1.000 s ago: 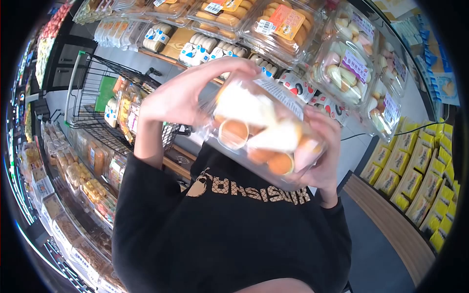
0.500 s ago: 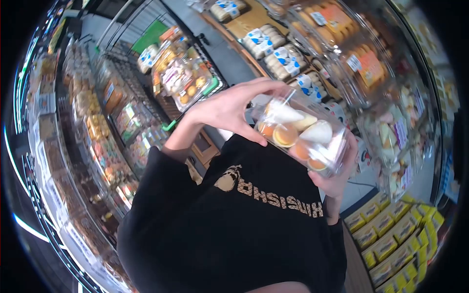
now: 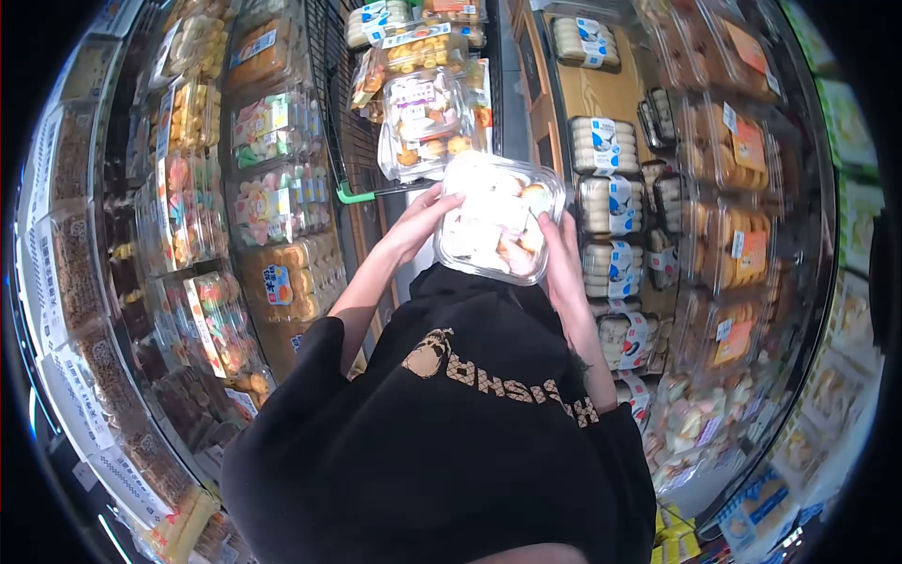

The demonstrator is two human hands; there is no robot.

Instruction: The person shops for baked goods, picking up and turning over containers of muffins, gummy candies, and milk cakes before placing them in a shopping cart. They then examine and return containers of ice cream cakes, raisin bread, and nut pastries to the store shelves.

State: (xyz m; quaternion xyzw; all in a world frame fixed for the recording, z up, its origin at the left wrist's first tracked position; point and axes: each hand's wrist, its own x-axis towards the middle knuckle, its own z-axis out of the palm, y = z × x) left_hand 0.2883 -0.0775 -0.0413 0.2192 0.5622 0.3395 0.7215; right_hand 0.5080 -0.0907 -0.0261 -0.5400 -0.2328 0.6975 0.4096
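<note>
A clear plastic box of small pastries (image 3: pixel 496 224) is held up in front of my chest, its lid partly washed out by glare. My left hand (image 3: pixel 419 224) grips its left side, with the thumb over the lid. On the opposite edge my right hand (image 3: pixel 562 258) is closed round the box, fingertips partly hidden behind it. Just beyond the box is a shopping cart (image 3: pixel 357 195) with a green-tipped handle. In it lie several packs, among them a clear tub of assorted sweets (image 3: pixel 420 103) with a purple and white label.
Shelves on the left carry packs of pastel sweets (image 3: pixel 277 202) and brown baked goods (image 3: pixel 296 279). On the right stand trays of white buns (image 3: pixel 604 144) with blue labels and boxes of orange-labelled pastries (image 3: pixel 742 246). Yellow packs (image 3: pixel 676 536) are low at the right.
The box has moved left in view and turned, its lid now facing up towards me. My left hand has shifted from its upper edge to its left side. The cart appears nearer the middle.
</note>
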